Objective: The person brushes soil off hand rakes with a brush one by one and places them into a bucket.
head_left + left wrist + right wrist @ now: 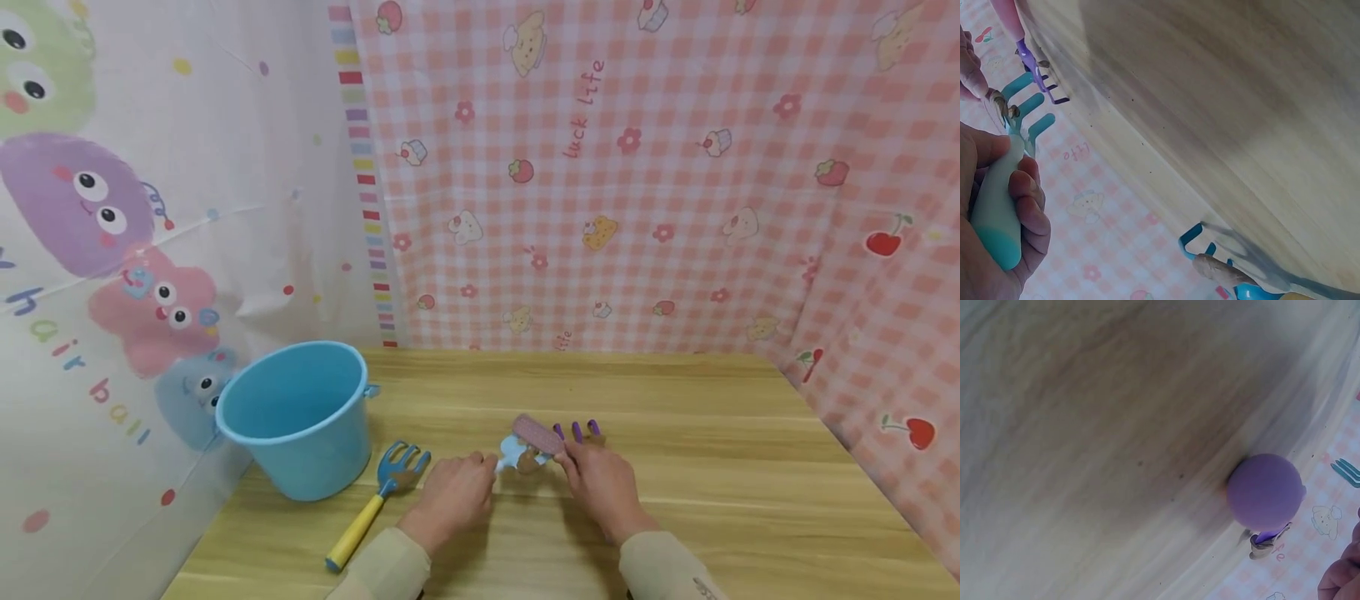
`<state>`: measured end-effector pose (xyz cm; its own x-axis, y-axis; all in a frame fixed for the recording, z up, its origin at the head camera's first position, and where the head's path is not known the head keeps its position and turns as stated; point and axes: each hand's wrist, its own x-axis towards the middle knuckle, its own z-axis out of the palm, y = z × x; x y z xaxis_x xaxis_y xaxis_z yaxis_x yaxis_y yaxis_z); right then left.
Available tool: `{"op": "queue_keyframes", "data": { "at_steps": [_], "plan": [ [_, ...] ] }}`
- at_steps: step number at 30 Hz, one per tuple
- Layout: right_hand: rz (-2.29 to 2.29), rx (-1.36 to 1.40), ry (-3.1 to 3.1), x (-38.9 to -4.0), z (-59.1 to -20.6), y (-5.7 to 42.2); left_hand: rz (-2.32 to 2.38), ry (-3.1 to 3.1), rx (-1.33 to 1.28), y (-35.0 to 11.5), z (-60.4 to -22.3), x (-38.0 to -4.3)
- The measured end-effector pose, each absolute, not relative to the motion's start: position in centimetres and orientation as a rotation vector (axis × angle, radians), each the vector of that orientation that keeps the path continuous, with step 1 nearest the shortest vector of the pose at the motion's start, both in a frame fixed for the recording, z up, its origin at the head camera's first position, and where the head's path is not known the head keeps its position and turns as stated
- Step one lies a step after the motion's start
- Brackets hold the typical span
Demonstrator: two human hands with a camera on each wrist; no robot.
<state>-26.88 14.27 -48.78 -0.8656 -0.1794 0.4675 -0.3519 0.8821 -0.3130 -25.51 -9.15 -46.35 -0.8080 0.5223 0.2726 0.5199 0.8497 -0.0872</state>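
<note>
My left hand [456, 496] grips the pale handle [999, 206] of a small light-blue hand rake, its thumb along the top. Brown lumps like mud cling to the rake head [1029, 103]. My right hand [603, 487] pinches a flat mauve oblong pad [536, 433] with a speckled surface, which overlaps the rake head in the head view. Just beyond the right hand lies a purple hand rake [577, 432] with brown on it. Its round handle end [1266, 492] fills part of the right wrist view. What the pad is made of, I cannot tell.
A light-blue bucket [315, 467] stands at the left of the wooden table [712, 467]. Beside it lies a blue hand fork [396, 467] with a yellow handle and a brown patch on its tines. Dark crumbs dot the tabletop. Printed curtains [570, 192] hang behind and at both sides.
</note>
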Motion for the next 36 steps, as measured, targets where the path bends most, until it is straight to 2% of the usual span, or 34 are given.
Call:
{"op": "queue_keyframes", "data": {
  "at_steps": [18, 25, 36],
  "plan": [
    [0.622, 0.123, -2.699, -25.9, -47.6, 14.8, 0.028, -2.743, -0.748, -9.7, -46.0, -24.8],
    [0.779, 0.302, -2.671, -25.2, -47.2, 12.8, 0.007, -2.75, -0.763, -9.5, -45.9, -24.8],
    [0.72, 0.201, -2.632, -25.1, -48.4, 14.3, 0.02, -2.729, -0.72, -9.5, -45.8, -24.9]
  ]
}}
